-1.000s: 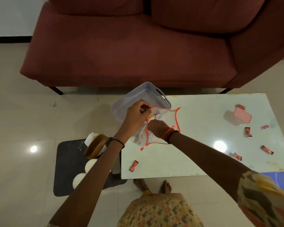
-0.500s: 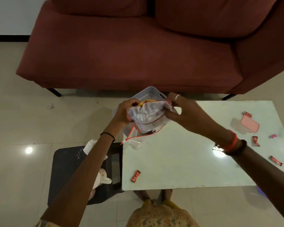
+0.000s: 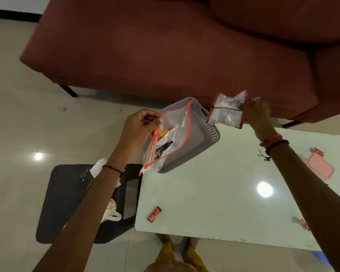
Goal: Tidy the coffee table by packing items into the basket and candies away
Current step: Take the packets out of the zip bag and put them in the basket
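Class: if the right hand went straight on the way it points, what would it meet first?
Likely the sofa, just beyond the right hand and the packet it holds; depth is unclear.

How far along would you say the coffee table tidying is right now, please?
Early. Done: nothing shows in the visible part of the grey basket. In hand: the left hand pinches an orange-edged pouch over it; the right hand holds a clear packet. Left: red candies lie loose on the table, some beside the pink box.
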{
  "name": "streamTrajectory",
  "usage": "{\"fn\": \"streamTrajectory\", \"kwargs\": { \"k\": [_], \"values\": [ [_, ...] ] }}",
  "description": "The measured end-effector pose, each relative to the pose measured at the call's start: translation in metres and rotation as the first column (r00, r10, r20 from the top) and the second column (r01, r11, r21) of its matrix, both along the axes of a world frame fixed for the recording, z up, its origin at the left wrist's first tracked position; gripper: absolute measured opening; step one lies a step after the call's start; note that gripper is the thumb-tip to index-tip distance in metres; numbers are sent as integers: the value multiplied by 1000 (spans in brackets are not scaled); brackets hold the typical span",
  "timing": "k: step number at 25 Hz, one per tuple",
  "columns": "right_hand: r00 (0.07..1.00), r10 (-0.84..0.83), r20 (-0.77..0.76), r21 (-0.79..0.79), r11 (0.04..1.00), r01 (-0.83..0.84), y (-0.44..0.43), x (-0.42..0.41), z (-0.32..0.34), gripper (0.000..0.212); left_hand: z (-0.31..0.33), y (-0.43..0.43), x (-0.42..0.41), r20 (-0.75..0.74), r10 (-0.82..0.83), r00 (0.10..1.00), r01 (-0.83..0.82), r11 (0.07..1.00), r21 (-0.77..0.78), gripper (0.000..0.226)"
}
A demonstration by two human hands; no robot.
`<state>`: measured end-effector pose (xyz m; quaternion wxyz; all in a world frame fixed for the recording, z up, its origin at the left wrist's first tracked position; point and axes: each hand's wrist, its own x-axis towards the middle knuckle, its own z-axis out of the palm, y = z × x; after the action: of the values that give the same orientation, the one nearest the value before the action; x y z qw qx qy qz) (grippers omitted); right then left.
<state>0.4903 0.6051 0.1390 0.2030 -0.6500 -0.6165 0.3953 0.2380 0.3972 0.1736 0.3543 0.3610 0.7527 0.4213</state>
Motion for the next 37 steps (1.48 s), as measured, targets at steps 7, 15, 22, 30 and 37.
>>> {"fn": "streamTrajectory", "kwargs": {
  "k": [7, 15, 22, 30, 37],
  "values": [
    [800, 416, 432, -127, 906, -403, 15, -29, -125, 25, 3, 2, 1, -13, 5, 1000, -5, 1000, 3, 16],
    [755, 441, 485, -174, 895, -411, 28, -40, -166, 33, -6, -1, -2, -15, 38, 999, -38, 999, -22, 16],
    [737, 384, 556, -130, 916, -380, 36, -39, -165, 27, -13, 1, 6, 44, 59, 997, -57, 998, -37, 14],
    [795, 379, 474, -170, 925, -340, 43, -25, -163, 34, -11, -2, 15, 29, 65, 997, -63, 997, -54, 12],
    [841, 356, 408, -179, 934, -308, 32, -9, -170, 36, -11, -5, 27, 17, 58, 998, -57, 998, -42, 10]
  ]
}}
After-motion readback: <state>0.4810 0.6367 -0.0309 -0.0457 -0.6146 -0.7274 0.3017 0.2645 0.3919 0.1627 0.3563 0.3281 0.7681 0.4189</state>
